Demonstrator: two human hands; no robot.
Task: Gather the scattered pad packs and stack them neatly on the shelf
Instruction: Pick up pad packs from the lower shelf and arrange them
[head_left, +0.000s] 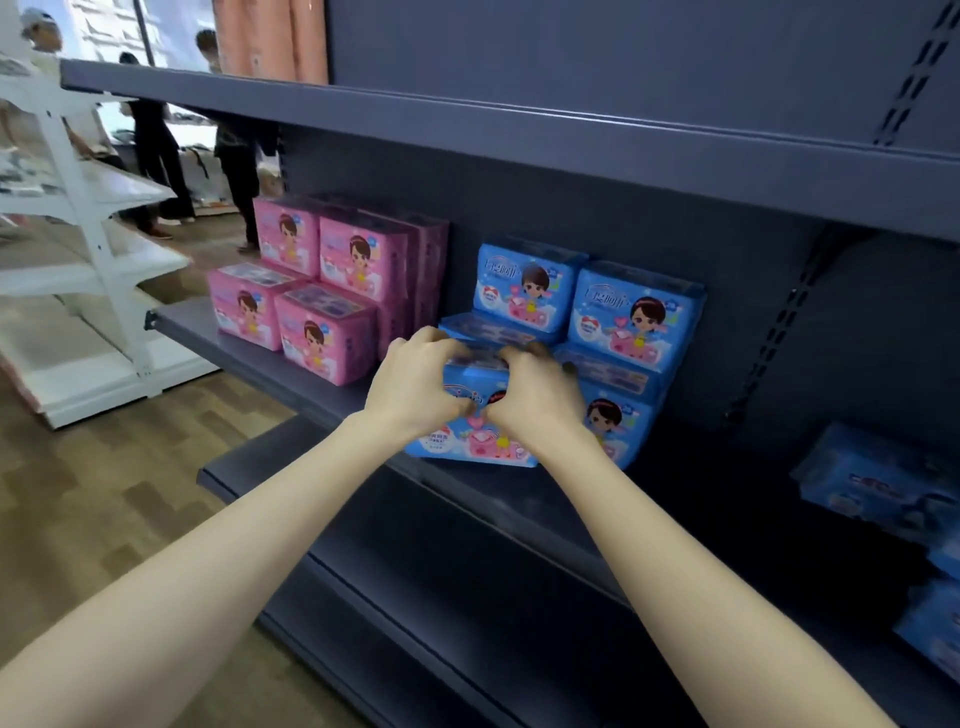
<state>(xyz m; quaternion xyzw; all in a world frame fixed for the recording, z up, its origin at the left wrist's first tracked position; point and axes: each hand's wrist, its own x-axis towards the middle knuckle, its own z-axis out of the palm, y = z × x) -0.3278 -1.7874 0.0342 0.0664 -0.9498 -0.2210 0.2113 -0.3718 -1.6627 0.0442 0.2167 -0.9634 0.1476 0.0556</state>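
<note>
Curling over the top edge of a blue pad pack (470, 441), the fingers (441, 348) of the left hand (415, 384) clamp it from the left. The right hand (540, 397) grips it the same way from the right, and the two hands nearly meet at its middle. The pack stands upright with its printed face outward, at the front edge of the dark middle shelf (249, 343).

A second blue pack (615, 421) stands just beside it on the right, touching it. Behind both, two more upright blue packs (636, 317) sit higher, raised on other blue packs, against the shelf's back panel.

To the left, apart from the blue group, pink packs (358, 260) stand in two tiers, the front pair lower than the rear pair.

On the lower shelf (467, 597), far right, loose blue packs (872, 483) lie in shadow, well apart from the hands. Beyond the unit's left end stand white shelving (93, 260) and people (156, 145) on a patterned floor (104, 493).
</note>
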